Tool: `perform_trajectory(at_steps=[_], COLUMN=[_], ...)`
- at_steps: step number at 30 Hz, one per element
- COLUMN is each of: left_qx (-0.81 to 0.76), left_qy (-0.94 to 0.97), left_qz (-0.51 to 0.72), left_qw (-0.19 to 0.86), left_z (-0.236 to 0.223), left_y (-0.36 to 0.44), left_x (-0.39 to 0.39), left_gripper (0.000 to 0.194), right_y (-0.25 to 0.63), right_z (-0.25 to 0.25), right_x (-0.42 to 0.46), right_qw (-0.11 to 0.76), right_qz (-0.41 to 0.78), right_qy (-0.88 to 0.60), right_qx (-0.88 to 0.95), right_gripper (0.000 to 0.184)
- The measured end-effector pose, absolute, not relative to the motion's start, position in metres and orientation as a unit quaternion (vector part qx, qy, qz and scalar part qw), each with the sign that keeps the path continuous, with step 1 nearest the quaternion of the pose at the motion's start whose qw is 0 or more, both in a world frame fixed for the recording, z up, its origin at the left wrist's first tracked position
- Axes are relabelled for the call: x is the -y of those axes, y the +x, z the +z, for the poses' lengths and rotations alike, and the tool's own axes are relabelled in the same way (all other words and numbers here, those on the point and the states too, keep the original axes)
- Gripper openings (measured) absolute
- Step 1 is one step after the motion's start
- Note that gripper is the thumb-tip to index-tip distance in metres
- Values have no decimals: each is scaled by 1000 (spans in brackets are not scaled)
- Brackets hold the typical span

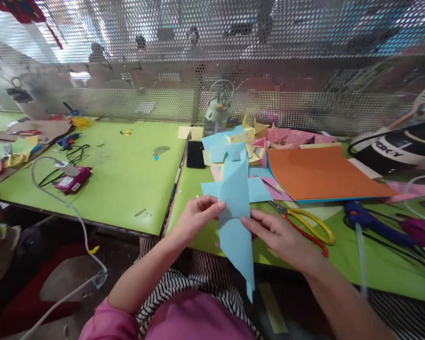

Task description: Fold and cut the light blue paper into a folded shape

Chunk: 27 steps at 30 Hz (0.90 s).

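A long piece of light blue paper [235,198] is held up near the front edge of the green table. Pinching its left edge with thumb and fingers is my left hand [204,213]. From the other side my right hand [274,231] grips the right edge a little lower. A crease runs across the paper between the hands, and its lower end hangs past the table edge. Another light blue strip [262,190] lies behind it on the table. Scissors [310,224] with yellow and red handles rest just right of my right hand.
Behind the paper lie cut blue, pink and yellow scraps [283,137], a phone [195,155] and a water bottle [216,113]. Orange sheets [326,172] and a blue glue gun [378,224] are at right. A magenta power strip [74,179] with cables sits left. Perforated metal [145,94] walls the back.
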<state>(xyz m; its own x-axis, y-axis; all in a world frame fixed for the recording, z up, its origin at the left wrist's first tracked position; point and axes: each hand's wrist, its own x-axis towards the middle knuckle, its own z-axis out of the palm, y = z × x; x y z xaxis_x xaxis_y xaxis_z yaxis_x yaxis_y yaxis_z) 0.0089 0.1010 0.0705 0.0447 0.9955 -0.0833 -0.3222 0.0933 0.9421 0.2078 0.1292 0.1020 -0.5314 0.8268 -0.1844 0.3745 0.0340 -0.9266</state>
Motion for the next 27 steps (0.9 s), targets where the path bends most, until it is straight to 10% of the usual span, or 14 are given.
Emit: perform_trajectory(at_steps=[14, 27], left_qx=[-455, -409], left_qy=[408, 391], left_qz=[421, 549], left_qw=[670, 615], left_z=[71, 63], left_y=[27, 18], left_x=[-110, -113], left_gripper=[49, 55], right_y=[223, 225], right_z=[121, 130], right_x=[-161, -163], right_qw=[184, 147], right_qz=[428, 422], right_qy=[-476, -467], right_qx=[746, 763], right_gripper=[41, 38])
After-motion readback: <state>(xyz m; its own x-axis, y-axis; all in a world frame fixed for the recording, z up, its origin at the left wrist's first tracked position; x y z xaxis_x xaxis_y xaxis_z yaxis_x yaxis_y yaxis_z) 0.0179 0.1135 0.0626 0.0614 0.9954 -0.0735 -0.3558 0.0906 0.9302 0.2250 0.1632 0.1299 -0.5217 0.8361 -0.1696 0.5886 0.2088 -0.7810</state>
